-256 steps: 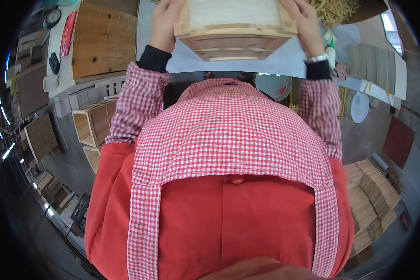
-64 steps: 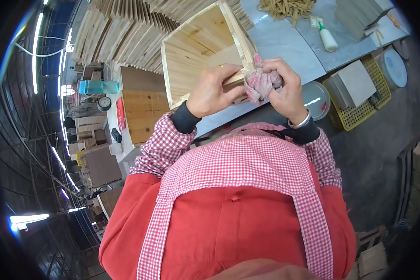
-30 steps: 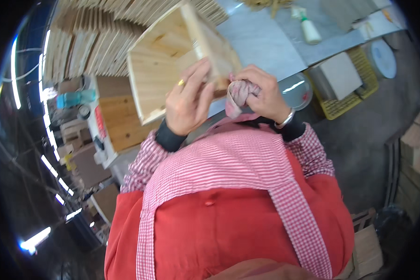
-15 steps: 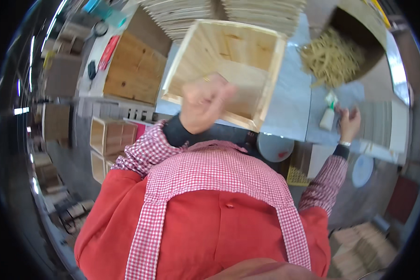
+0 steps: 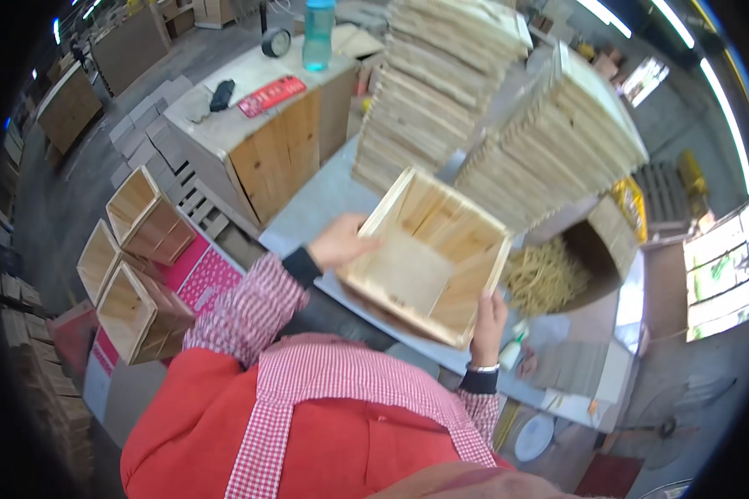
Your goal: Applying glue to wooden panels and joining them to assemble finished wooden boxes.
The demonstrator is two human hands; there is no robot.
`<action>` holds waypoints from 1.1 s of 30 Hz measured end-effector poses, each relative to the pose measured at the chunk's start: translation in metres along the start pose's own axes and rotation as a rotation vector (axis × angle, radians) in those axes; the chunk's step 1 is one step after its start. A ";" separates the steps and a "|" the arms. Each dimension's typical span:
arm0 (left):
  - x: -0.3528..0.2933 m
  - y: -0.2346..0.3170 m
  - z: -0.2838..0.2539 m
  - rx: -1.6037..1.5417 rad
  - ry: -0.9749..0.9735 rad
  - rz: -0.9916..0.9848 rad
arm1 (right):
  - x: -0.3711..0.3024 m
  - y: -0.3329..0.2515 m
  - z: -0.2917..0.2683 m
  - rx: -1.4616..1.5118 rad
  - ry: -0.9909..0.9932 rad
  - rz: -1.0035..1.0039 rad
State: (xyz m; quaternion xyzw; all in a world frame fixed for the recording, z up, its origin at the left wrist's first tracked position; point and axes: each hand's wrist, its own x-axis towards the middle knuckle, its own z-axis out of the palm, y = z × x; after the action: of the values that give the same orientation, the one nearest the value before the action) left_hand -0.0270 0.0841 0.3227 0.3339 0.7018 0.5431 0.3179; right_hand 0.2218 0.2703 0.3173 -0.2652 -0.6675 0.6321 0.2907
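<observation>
A pale wooden box [image 5: 408,270], its mouth facing me, is tilted between my two hands above the light blue worktop. My left hand [image 5: 341,242] grips its left wall, thumb over the rim. On the opposite side my right hand [image 5: 488,328] holds the near right corner, fingers wrapped along the outer wall. Just right of that hand a small white bottle with a green cap [image 5: 513,349] stands on the worktop. Beyond it, a cardboard carton [image 5: 612,258] lies on its side with yellowish curly strips [image 5: 548,278] spilling out.
Two tall stacks of wooden panels [image 5: 445,83] rise behind the box. At left, several similar wooden boxes [image 5: 141,308] stand on a pink patterned surface [image 5: 195,270]. A side cabinet [image 5: 279,162] carries a blue-green bottle [image 5: 317,37], a red packet [image 5: 272,96] and a black object [image 5: 222,96].
My right hand has left the spot beside the small bottle and taken hold of the box. My left hand now grips the box's left wall. The view has swung left.
</observation>
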 end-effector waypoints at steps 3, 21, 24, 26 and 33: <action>-0.064 -0.005 -0.029 -0.072 0.166 -0.077 | -0.009 -0.020 0.036 -0.118 -0.104 -0.056; -0.445 -0.186 -0.148 -0.716 0.943 -0.662 | -0.084 0.010 0.481 -0.402 -1.506 -0.131; -0.481 -0.199 -0.122 -0.786 1.073 -0.661 | -0.110 0.013 0.513 -0.526 -1.655 -0.047; -0.479 -0.210 -0.111 -0.758 1.112 -0.686 | -0.115 0.021 0.524 -0.601 -1.717 -0.011; -0.420 -0.184 -0.138 -0.418 1.086 -0.833 | -0.058 0.083 0.491 -0.733 -1.525 -0.283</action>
State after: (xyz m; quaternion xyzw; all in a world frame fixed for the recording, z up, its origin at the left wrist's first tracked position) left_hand 0.0802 -0.3681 0.2069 -0.3474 0.7114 0.5890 0.1618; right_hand -0.0941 -0.1055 0.2160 0.2409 -0.8695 0.3396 -0.2656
